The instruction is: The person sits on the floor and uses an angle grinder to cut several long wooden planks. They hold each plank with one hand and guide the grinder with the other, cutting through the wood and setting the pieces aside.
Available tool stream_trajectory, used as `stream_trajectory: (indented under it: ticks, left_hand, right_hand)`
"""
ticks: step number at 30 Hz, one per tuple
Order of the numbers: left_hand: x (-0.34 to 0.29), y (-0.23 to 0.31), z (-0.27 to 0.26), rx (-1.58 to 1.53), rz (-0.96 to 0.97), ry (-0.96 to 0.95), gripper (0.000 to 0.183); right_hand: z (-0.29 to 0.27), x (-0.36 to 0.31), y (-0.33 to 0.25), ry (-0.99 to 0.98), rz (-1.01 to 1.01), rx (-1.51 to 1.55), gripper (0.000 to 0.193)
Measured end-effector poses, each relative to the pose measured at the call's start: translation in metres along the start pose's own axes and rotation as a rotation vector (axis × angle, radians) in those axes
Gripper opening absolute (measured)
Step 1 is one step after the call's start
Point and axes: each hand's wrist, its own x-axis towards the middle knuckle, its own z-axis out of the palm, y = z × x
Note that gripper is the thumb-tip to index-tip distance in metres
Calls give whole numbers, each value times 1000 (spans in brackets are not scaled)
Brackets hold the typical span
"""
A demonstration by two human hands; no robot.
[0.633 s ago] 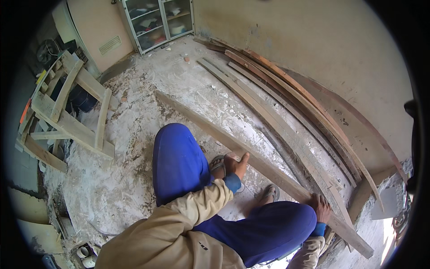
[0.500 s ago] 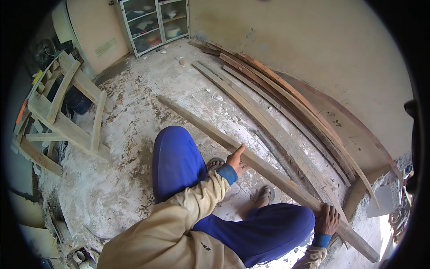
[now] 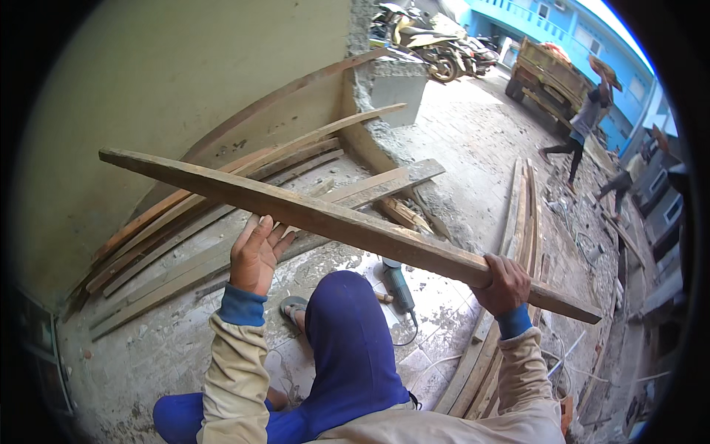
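Note:
A long, weathered wooden beam (image 3: 355,229) slants across in front of me, raised over the floor, from upper left to lower right. My right hand (image 3: 503,285) is closed round it close to its right end. Farther left, my left hand (image 3: 255,255) is at the beam's lower edge, palm up with fingers spread, its fingertips touching or just under the wood. Below the beam's middle, an angle grinder (image 3: 400,287) with a grey-green body and a cord lies on the tiled floor by my knee.
Several planks (image 3: 200,259) lie along the wall at left. More long boards (image 3: 510,244) run along my right side, with loose cables beyond. A broken wall edge (image 3: 377,140) opens onto a yard with motorbikes (image 3: 436,44), a truck (image 3: 547,78) and a person (image 3: 584,126) carrying a load overhead.
My view has turned right, from the room toward the yard. The beam has been lifted higher. My left hand has moved to its underside; my right hand keeps its grip near the end.

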Motion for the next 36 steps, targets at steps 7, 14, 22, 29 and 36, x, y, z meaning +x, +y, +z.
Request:
stream_trajectory:
  ticks: [7, 14, 22, 29, 36]
  left_hand:
    - [22, -62, 93, 642, -352, -665, 80]
    - [-74, -28, 202, 1201, 86, -1694, 72]
    - [-155, 34, 275, 1404, 311, -1746, 45]
    - [-166, 34, 293, 1782, 507, -1551, 31]
    - [-165, 24, 300, 1976, 608, -1448, 21]
  right_hand:
    - [-80, -166, -31, -202, 639, -94, 42]
    - [-87, -260, -61, -350, 1287, -237, 50]
    - [-50, -311, -27, -463, 1686, -228, 66]
    - [13, -339, 19, -443, 1847, -270, 79]
    - [99, -356, 58, -588, 1438, -539, 83]
